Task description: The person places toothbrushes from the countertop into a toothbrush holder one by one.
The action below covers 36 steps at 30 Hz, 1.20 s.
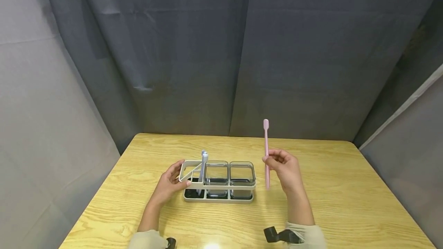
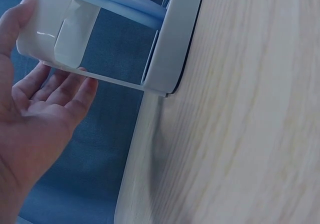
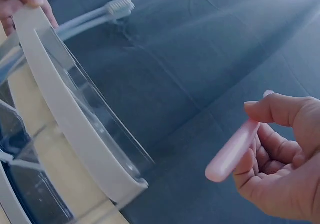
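My left hand [image 1: 169, 183] grips the left end of a white toothbrush holder [image 1: 225, 200], thumb on the front of its upper rim and fingers round the side. Pale blue toothbrushes [image 1: 204, 158] stand in the holder's left part, with white bristles [image 3: 121, 6] showing in the right wrist view. Two clear square cups [image 1: 217, 168] sit side by side in the other compartments. To the right of the holder, my right hand [image 1: 285, 168] pinches a pink toothbrush [image 1: 266, 137] between thumb and fingers. It is upright, head end up, and its rounded handle end [image 3: 217, 171] points down.
The holder stands on a wooden table [image 1: 346, 195] with rounded far corners. Dark grey curtains [image 1: 187, 68] hang behind the table, and lighter cloth [image 1: 41, 126] hangs at the left side. Black straps [image 1: 282, 235] are on both wrists over light sleeves.
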### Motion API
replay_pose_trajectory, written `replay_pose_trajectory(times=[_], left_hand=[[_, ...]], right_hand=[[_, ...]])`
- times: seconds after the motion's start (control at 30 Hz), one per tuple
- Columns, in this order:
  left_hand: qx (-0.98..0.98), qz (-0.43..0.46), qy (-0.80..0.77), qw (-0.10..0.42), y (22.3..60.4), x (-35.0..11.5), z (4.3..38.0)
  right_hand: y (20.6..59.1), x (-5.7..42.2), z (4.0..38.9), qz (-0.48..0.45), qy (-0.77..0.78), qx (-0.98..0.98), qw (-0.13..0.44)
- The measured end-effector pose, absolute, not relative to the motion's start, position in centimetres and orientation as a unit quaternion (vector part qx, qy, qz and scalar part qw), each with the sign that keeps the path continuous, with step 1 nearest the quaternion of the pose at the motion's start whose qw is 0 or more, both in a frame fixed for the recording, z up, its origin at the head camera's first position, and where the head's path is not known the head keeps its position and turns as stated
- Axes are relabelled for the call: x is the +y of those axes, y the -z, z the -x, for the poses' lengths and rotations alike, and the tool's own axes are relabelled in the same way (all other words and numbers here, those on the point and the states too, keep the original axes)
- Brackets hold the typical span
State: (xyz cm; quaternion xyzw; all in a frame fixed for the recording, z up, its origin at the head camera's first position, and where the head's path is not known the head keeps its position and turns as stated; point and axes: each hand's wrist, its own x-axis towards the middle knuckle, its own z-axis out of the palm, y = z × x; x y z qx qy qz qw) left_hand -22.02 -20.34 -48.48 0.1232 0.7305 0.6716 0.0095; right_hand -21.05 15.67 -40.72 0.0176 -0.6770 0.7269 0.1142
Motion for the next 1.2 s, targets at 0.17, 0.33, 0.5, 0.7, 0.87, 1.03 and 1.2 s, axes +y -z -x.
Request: replay_pose_trajectory(times=[0.17, 0.33, 0.5, 0.7, 0.87, 1.03, 1.2], left_hand=[[0.732, -0.123, -0.670, -0.001, 49.3, -20.6, 22.4], [0.732, -0.126, -0.670, 0.000, 49.3, -20.7, 22.4], [0.732, -0.126, -0.670, 0.004, 49.3, -20.8, 22.5], [0.731, -0.118, -0.672, 0.006, 49.4, -20.8, 22.8], [0.731, -0.121, -0.671, 0.002, 49.3, -20.8, 22.9], [0.740, -0.129, -0.661, -0.013, 49.4, -20.8, 22.7], [0.737, -0.147, -0.660, -0.021, 49.5, -20.8, 22.7]], right_hand=[[40.6, 14.5, 21.1, -0.019, -0.737, -0.667, 0.105], [40.4, 13.4, 21.3, -0.027, -0.748, -0.653, 0.114], [40.2, 12.2, 21.3, -0.042, -0.745, -0.654, 0.125], [40.0, 10.6, 21.3, -0.071, -0.758, -0.636, 0.125], [40.3, 8.9, 21.3, -0.115, -0.797, -0.576, 0.140], [40.9, 6.9, 21.1, -0.142, -0.814, -0.542, 0.154], [41.5, 5.2, 21.1, -0.166, -0.813, -0.537, 0.153]])
